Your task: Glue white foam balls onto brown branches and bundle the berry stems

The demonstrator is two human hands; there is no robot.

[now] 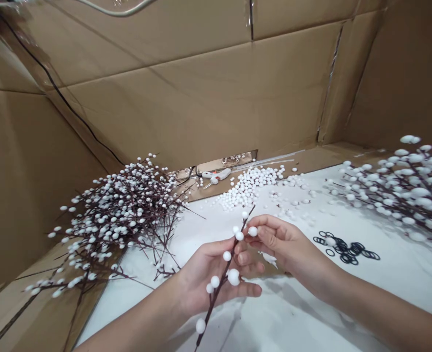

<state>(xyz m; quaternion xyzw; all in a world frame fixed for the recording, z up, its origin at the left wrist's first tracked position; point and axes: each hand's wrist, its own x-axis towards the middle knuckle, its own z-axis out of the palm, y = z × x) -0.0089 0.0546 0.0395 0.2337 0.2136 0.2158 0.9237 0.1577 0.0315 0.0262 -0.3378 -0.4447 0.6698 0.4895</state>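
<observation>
A dark brown artificial berry branch (218,289) with several white berries slants across the lower middle. My left hand (208,278) supports it from behind, thumb against its upper part and the lower fingers spread beneath. Close to the branch's upper end, my right hand (280,242) pinches one white berry (252,231) between thumb and fingers. That berry sits just right of the stem; whether it touches the branch I cannot tell. Beyond the hands lies a pile of loose white berries (252,183) on the white tabletop (292,303).
To the left is a big heap of berry branches (124,210); another bunch (402,183) lies at right. Several black rings (348,250) rest near my right forearm. A white glue gun (217,175) and clear glue sticks (270,160) lie at the back, before cardboard walls (201,102).
</observation>
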